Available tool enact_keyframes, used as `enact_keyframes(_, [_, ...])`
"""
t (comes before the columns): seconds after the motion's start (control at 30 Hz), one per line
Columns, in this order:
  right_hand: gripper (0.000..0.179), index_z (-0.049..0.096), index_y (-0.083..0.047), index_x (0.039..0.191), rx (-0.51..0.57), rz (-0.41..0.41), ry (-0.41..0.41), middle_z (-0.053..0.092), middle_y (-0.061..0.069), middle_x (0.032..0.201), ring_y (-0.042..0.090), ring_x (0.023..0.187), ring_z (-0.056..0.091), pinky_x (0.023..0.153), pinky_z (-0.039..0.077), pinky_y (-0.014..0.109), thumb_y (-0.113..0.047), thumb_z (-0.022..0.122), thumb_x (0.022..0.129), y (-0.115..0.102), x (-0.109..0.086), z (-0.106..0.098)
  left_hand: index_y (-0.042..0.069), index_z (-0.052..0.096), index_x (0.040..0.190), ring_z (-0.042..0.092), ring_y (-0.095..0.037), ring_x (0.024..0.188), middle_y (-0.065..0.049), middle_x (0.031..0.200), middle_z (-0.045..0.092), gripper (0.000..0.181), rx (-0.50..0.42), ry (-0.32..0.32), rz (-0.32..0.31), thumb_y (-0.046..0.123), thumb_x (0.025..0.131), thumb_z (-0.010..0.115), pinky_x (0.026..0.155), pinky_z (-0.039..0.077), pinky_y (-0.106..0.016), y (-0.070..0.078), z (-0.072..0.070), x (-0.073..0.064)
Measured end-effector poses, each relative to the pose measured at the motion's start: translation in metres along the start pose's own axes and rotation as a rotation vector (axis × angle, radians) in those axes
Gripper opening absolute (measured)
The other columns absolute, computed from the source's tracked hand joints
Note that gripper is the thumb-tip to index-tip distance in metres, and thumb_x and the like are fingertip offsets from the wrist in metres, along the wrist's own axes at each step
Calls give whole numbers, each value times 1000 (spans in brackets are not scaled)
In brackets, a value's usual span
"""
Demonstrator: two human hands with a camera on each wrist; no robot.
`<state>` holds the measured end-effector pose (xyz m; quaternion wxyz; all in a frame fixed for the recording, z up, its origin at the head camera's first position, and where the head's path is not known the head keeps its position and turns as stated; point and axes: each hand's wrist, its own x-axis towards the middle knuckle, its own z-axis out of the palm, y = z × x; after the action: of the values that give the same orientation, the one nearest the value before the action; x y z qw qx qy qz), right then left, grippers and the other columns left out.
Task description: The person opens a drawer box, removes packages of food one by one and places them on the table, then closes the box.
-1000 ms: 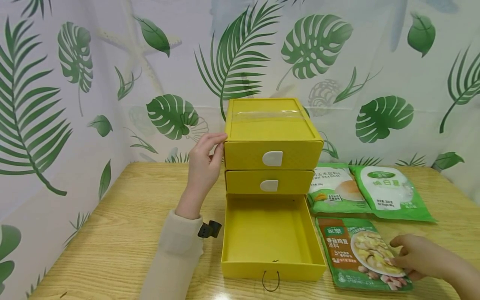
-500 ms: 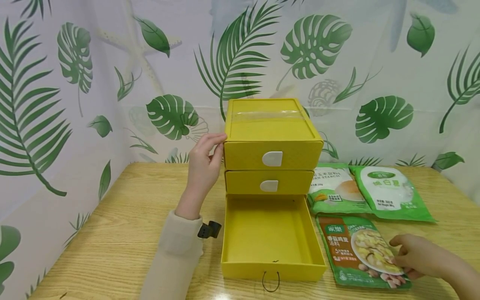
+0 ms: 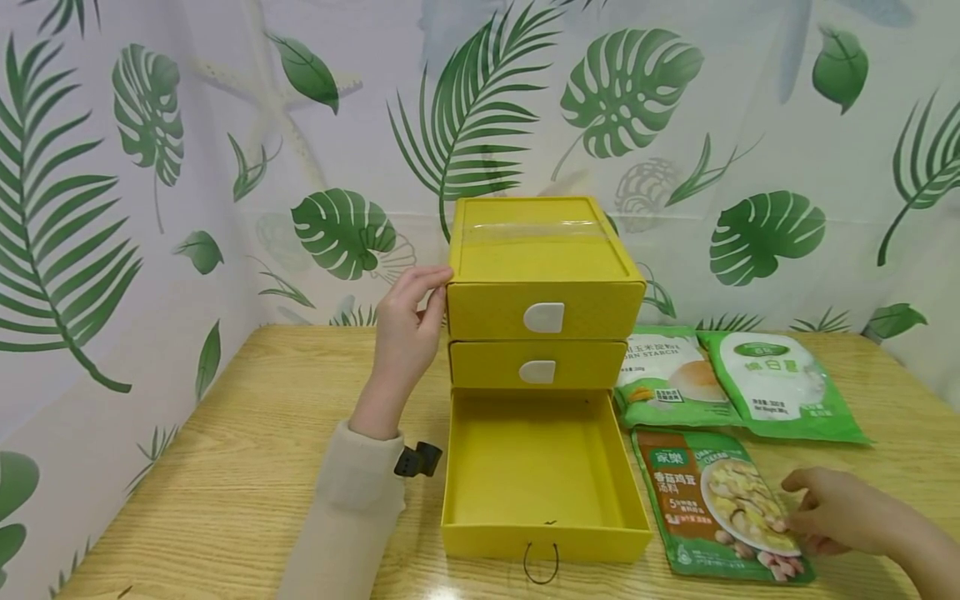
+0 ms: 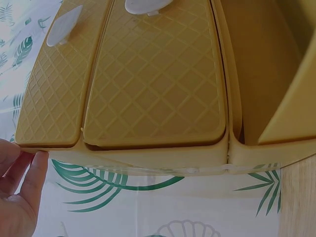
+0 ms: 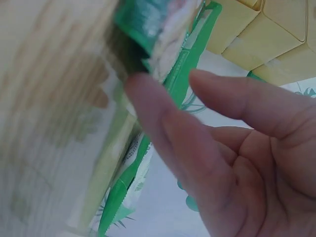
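Observation:
A yellow drawer cabinet (image 3: 546, 309) stands mid-table in the head view, its bottom drawer (image 3: 536, 467) pulled out and bare inside. My left hand (image 3: 408, 329) touches the cabinet's upper left front corner; in the left wrist view its fingertips (image 4: 39, 160) lie against that edge. Right of the drawer lies a green and brown soup seasoning packet (image 3: 720, 504), flat on the table. My right hand (image 3: 843, 512) is at its right edge, fingers slightly bent. In the right wrist view a finger meets the packet's edge while the thumb (image 5: 217, 94) stays apart.
Behind the seasoning packet lie a corn starch bag (image 3: 675, 375) and a green and white bag (image 3: 780, 383). A thin dark loop (image 3: 542, 575) hangs from the open drawer's front. Leaf-patterned cloth (image 3: 480, 150) borders the wooden table (image 3: 247, 467) behind and on the left.
The seasoning packet has shifted slightly to the left and away from me, with its right edge turning a little. My left hand keeps its place; the right hand has barely moved.

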<state>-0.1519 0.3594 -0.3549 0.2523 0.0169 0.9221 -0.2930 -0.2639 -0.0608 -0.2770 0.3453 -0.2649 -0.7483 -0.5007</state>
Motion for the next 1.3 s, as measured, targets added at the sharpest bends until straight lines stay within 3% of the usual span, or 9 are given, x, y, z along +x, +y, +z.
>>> enact_keyframes(0.17, [50,38,22,111,-4,-77,27,55,6,67,18,53,48,47,43,29,-11,62,82,4,-2,-1,-6,63,102,56,-22,94,-14,101,58,20,-7,1,-1,-6,86,51,62,53,-27,0,0,0])
enact_keyframes(0.53, [44,51,12,106,-188,-140,181,59,6,84,22,75,56,57,47,33,-24,62,83,-11,-4,-8,-6,63,102,56,-22,93,-14,100,58,20,-1,5,7,-6,85,51,60,53,-29,0,1,0])
enact_keyframes(0.73, [47,49,13,109,-187,-163,240,59,9,89,27,80,57,60,48,36,-26,60,84,-26,-6,-9,-6,63,102,57,-22,92,-14,100,58,20,7,9,19,-6,86,51,59,53,-28,-1,1,0])
enact_keyframes(1.3, [38,55,6,104,-172,-349,375,59,12,92,31,82,59,64,50,39,-22,65,80,-69,2,-10,-6,62,102,56,-23,93,-15,101,58,20,-4,9,3,-6,86,51,59,53,-32,-2,3,0])
